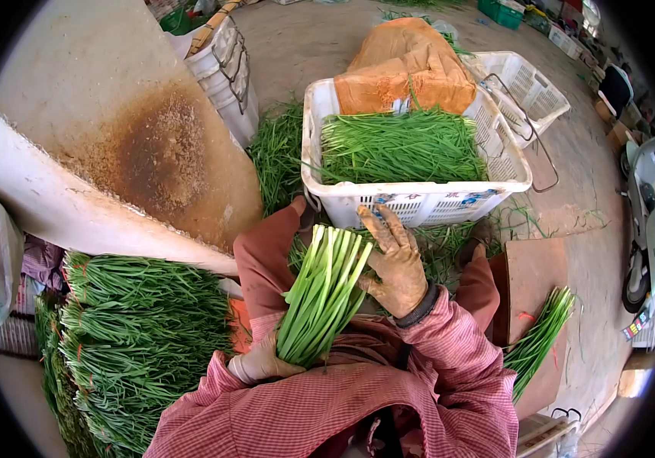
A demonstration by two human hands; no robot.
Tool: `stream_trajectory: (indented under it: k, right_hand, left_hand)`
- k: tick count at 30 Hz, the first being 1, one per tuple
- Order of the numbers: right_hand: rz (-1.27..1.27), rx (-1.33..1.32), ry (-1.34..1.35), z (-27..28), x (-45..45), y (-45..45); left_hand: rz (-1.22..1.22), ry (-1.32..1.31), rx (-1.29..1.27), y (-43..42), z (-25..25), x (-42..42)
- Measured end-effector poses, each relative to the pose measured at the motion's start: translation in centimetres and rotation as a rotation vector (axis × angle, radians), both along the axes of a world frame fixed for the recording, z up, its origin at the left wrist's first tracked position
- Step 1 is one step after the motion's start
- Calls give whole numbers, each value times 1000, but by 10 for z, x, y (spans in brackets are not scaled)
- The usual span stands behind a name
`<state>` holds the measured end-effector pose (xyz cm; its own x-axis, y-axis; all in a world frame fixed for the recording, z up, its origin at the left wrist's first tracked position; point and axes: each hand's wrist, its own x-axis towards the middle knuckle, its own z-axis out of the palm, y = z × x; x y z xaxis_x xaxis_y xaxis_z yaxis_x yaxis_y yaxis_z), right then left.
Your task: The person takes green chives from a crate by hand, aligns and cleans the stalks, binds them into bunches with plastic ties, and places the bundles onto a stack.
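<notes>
My left hand point(264, 362), in a pale glove, is wrapped round the lower part of a bunch of green stalks point(321, 298), whose pale ends point up and away from me. Just right of those ends is my right hand point(398, 271), in a soiled glove, with its fingers apart and nothing held. Beyond both hands stands a white plastic crate point(419, 192) with loose green stalks point(404, 145) and an orange-brown sack point(408, 69) at its back. A tied bunch point(539, 343) lies on a brown board point(522, 290) to the right.
Many tied bunches point(144, 343) are stacked at the left, below a stained pale slab point(152, 145). Another white crate point(526, 91) stands behind the first, with a bent metal rod near it. A scooter point(643, 214) is at the far right. Loose stalks litter the floor.
</notes>
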<state>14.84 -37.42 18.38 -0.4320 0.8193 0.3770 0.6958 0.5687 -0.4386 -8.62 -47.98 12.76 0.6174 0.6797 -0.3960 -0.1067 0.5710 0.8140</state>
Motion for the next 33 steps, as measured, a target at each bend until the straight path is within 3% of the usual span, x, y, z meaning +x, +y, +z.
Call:
stream_trajectory:
  k: [2, 3, 7, 8, 9, 11, 13, 14, 15, 17, 19, 21, 23, 25, 26, 27, 28, 29, 30, 31, 33]
  right_hand:
    - [-5, 8, 75, -10, 3, -4]
    - [-8, 16, 156, -15, 4, -6]
    - [6, 247, 157, -37, 11, -10]
    - [-89, 280, 63, -34, 12, -13]
    - [-245, 370, 299, -47, 8, 1]
    - [-600, 231, 54, -39, 39, 16]
    - [-760, 4, -490, -73, 87, 30]
    - [-662, 61, -379, -68, 86, 26]
    - [-566, 119, -268, -56, 87, 20]
    - [-166, 159, 103, -9, 47, 0]
    - [-11, 41, -124, -6, 12, -9]
    - [221, -125, -284, -41, -4, -7]
    - [284, -140, -287, -46, -1, 1]
    - [-37, 184, -178, -36, 12, 21]
    - [-218, -32, 3, -43, 31, 33]
    - [-440, 64, 325, -65, 47, 40]
    - [-481, 141, -204, -87, 78, 43]
    - [-602, -9, -345, -107, 88, 41]
    - [-325, -228, 190, -132, 85, 38]
    - [-21, -430, 717, -148, 81, 30]
    - [6, -1205, 1059, -145, 57, 3]
  left_hand:
    - [66, -35, -136, 2, -6, 5]
    - [-16, 132, 123, 4, -3, 11]
    - [-166, 381, 680, 12, 28, 19]
    - [-162, 379, 679, 11, 31, 18]
    - [-120, 347, 598, 9, 32, 17]
    - [-69, 318, 514, 7, 34, 11]
    - [-35, 504, 631, 5, 33, 5]
    - [-49, 695, 687, -1, 19, -3]
    - [-51, 692, 684, 0, 18, -3]
    - [-68, 1054, 865, 0, 17, 1]
    - [-128, 1124, 849, 0, 20, 8]
    - [-99, 1156, 949, -2, 15, 9]
    - [-155, 1209, 879, -5, 20, 8]
    - [-214, 1260, 787, -9, 21, 4]
    - [-193, 1165, 767, -9, 21, 0]
    - [-172, 1066, 755, -7, 19, -4]
    - [-174, 1062, 761, -4, 9, -11]
    - [-175, 678, 725, 3, -7, -20]
    - [-177, 296, 674, 10, -17, -26]
    - [-187, 288, 681, 16, -21, -29]
    - [-359, -239, 29, 28, -27, -30]
